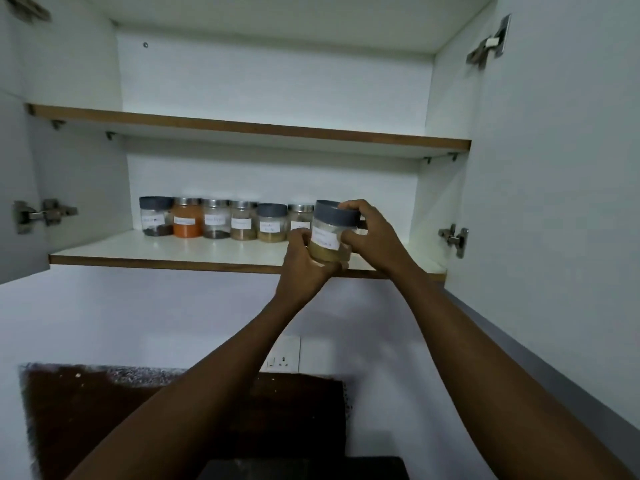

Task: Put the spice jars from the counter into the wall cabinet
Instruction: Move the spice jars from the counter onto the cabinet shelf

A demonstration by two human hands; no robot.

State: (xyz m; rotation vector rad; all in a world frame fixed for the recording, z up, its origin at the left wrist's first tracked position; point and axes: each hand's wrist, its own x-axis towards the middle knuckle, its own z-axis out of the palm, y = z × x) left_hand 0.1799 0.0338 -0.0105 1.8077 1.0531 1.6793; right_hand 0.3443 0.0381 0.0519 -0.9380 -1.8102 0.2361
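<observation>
Head view: both hands hold one spice jar [330, 233] — grey lid, clear body, yellowish powder in the bottom, white label — at the front edge of the lower shelf [173, 249] of the wall cabinet [450, 98]. Left hand [304, 261] cups the base, fingers curled round the lower body. Right hand [367, 233] grips from the right, fingers wrapped over the lid rim, thumb on the side. Cannot tell if the jar base touches the shelf yet.

Six jars [221, 220] already stand in a row at the back of the shelf, to the left of the held one. Upper shelf [242, 128] shows nothing on its edge.

Handling, judged: jar looks light, rigid, smooth-sided — likely slippery and breakable if glass. Best hold is round the body below the lid, not the lid alone, in case it is loose. The free spot looks to be at the right end of the row.

Worktop [104, 410] is dark below; no jars visible on it.
</observation>
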